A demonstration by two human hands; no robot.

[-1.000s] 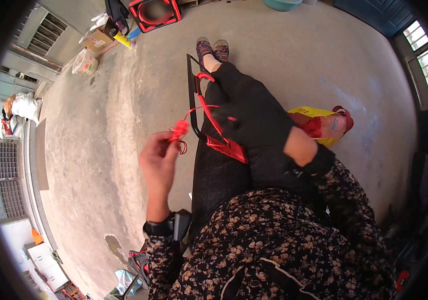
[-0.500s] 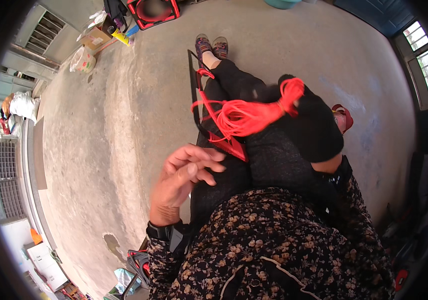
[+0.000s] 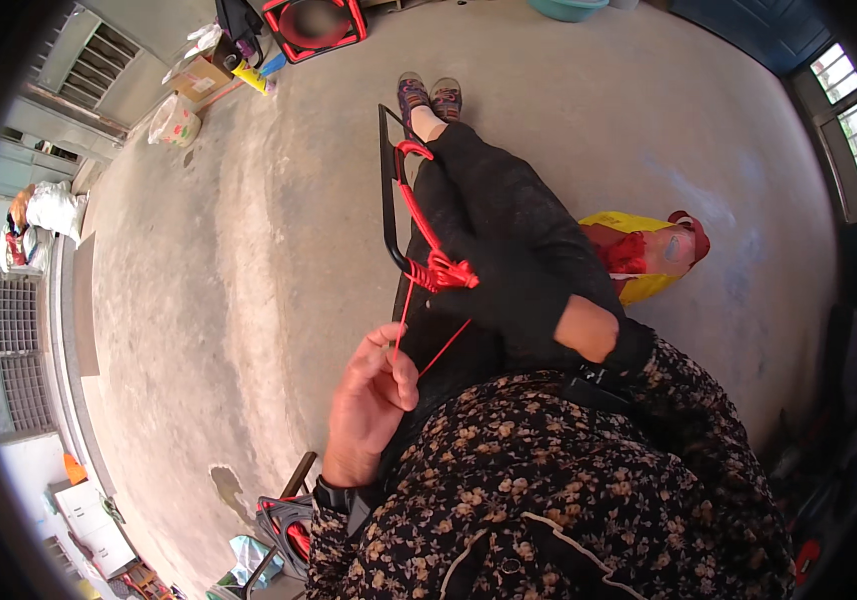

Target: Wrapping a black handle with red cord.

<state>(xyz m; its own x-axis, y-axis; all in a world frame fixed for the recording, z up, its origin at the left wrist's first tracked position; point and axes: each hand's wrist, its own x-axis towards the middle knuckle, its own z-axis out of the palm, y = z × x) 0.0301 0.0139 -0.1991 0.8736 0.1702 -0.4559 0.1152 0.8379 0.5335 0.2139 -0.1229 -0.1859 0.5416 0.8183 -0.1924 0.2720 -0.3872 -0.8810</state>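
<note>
A thin black metal frame (image 3: 388,190) rests along my legs, with red cord (image 3: 444,271) wound along one side and bunched at its near corner. Bare, my left hand (image 3: 369,405) pinches a thin strand of the cord between thumb and fingers, just below that corner. My right hand (image 3: 524,290) wears a black glove and grips the bunched cord beside the frame; its fingers blend into the black trousers. A second strand runs slantwise below the gloved hand.
Right of my legs, a red and yellow bag (image 3: 627,252) lies on the concrete floor. A white bucket (image 3: 175,122) and a cardboard box (image 3: 199,78) stand at the far left. A teal basin (image 3: 569,8) sits at the far edge. Another cord-wound frame (image 3: 287,520) is by my left elbow.
My right hand has brought the loose cord loop down and left to the frame's corner. My left hand, open before, has closed on a strand. The bag has come into fuller view.
</note>
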